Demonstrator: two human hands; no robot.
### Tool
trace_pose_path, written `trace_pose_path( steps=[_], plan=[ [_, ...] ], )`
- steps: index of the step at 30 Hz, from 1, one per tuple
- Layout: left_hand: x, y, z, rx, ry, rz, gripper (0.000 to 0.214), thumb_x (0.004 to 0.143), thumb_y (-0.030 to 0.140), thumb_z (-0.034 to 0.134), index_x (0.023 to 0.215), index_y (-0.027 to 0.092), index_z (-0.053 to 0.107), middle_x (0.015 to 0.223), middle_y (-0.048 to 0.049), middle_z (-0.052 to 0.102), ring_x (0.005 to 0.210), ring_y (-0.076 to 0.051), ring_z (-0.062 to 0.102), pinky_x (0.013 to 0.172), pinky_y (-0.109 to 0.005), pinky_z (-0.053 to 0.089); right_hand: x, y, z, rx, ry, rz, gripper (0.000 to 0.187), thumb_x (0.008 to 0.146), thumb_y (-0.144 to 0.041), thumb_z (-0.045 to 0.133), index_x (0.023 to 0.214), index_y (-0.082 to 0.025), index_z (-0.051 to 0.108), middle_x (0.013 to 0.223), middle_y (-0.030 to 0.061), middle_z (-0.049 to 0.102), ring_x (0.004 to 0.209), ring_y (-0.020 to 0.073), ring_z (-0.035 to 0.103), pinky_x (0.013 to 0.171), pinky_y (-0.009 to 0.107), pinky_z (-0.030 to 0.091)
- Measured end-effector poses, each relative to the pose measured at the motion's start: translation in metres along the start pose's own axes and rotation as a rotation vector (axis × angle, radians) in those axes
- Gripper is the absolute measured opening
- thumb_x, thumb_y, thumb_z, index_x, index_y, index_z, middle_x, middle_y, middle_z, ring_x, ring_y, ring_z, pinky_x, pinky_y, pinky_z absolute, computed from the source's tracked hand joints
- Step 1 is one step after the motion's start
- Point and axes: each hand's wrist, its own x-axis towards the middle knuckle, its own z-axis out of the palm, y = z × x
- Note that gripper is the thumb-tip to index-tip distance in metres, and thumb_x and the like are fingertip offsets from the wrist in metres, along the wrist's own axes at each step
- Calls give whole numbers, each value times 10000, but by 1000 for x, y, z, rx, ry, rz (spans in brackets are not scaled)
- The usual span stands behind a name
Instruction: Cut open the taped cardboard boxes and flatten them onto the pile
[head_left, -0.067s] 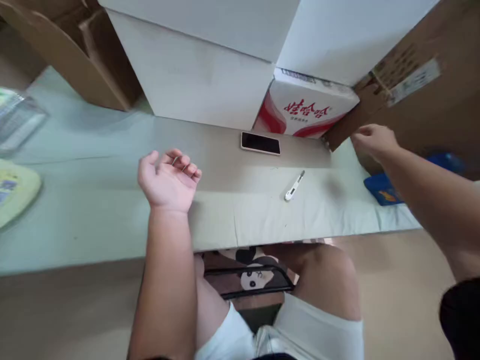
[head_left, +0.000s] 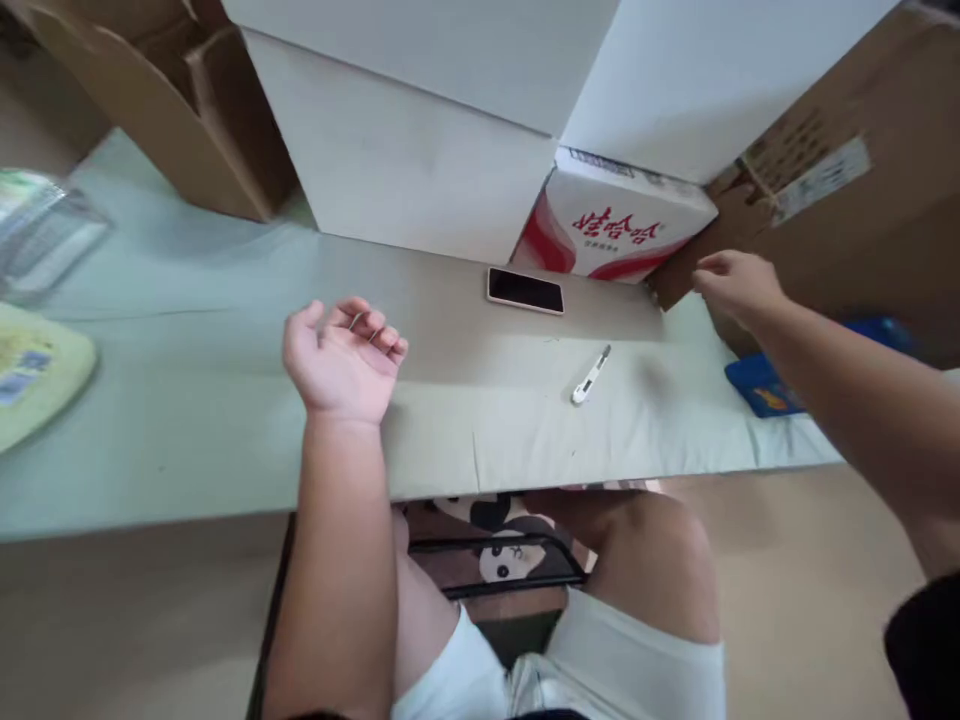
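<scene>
My left hand [head_left: 349, 360] hovers above the cloth-covered surface, palm up, with its fingers loosely bent and apart and nothing in it. To its right a white box cutter [head_left: 591, 376] lies at a slant on the cloth. Behind the cutter, a dark-screened phone [head_left: 525, 291] in a pale case lies flat. My right hand [head_left: 739, 287] is raised over the right side, in front of a large cardboard box. Its fingers are curled closed, partly hidden from view, and no object shows in them. Neither hand touches the cutter or the phone.
Large white boxes [head_left: 405, 150] stand along the back, beside a white-and-red carton [head_left: 611, 225]. Brown cardboard [head_left: 840, 230] rises at right, an opened cardboard box [head_left: 172, 120] at left. A blue packet [head_left: 765, 385] and a yellow-green packet [head_left: 45, 370] lie at the sides.
The view has shifted slightly, so the tabletop things sit a little further right. My right hand has moved slightly left; my left hand keeps its pose.
</scene>
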Motion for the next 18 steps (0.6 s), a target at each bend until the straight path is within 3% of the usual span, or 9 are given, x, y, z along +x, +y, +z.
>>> trace_pose_path(
  steps=[3, 5, 9, 13, 16, 18],
  plan=[
    [-3, 10, -5, -39, -4, 7, 314, 861, 485, 525, 696, 222, 571, 574, 5, 529, 453, -118, 497, 477, -262, 460, -7, -50, -2, 75, -56, -97, 330, 908, -208, 585, 1151, -101, 781, 1027, 167, 789, 920, 239, 722, 832, 333, 519],
    [-6, 17, -9, -59, -6, 16, 330, 871, 488, 516, 691, 218, 574, 576, 6, 527, 453, -115, 495, 478, -260, 459, -11, -97, 0, 122, -77, -204, 300, 891, -206, 589, 1098, -137, 794, 1031, 123, 790, 958, 242, 731, 898, 338, 532],
    [-12, 33, -21, -105, -6, 53, 368, 897, 496, 501, 688, 205, 582, 589, 12, 515, 462, -102, 494, 494, -244, 463, -23, -213, 9, 257, -104, -553, 313, 865, -191, 585, 1102, -158, 787, 1093, 101, 785, 1045, 270, 733, 985, 375, 540],
    [-16, 48, -31, -144, 13, 83, 400, 928, 476, 452, 674, 194, 578, 591, 16, 492, 465, -96, 487, 507, -240, 462, -36, -342, 15, 379, -92, -875, 377, 894, -169, 537, 1224, -186, 718, 1150, 72, 766, 1009, 218, 729, 1006, 365, 554],
    [-17, 55, -34, -171, 40, 93, 417, 941, 448, 402, 664, 188, 573, 585, 16, 473, 459, -96, 476, 505, -243, 452, -42, -433, 12, 446, -42, -1042, 328, 872, -120, 563, 1164, -186, 696, 1225, 83, 715, 1090, 227, 702, 1024, 368, 561],
    [-16, 58, -34, -187, 55, 91, 436, 952, 419, 358, 654, 182, 571, 579, 11, 466, 454, -97, 468, 502, -245, 441, -43, -482, 6, 498, -3, -1093, 281, 871, -102, 581, 1125, -176, 678, 1382, 90, 622, 1247, 246, 641, 1085, 380, 539]
  ],
)
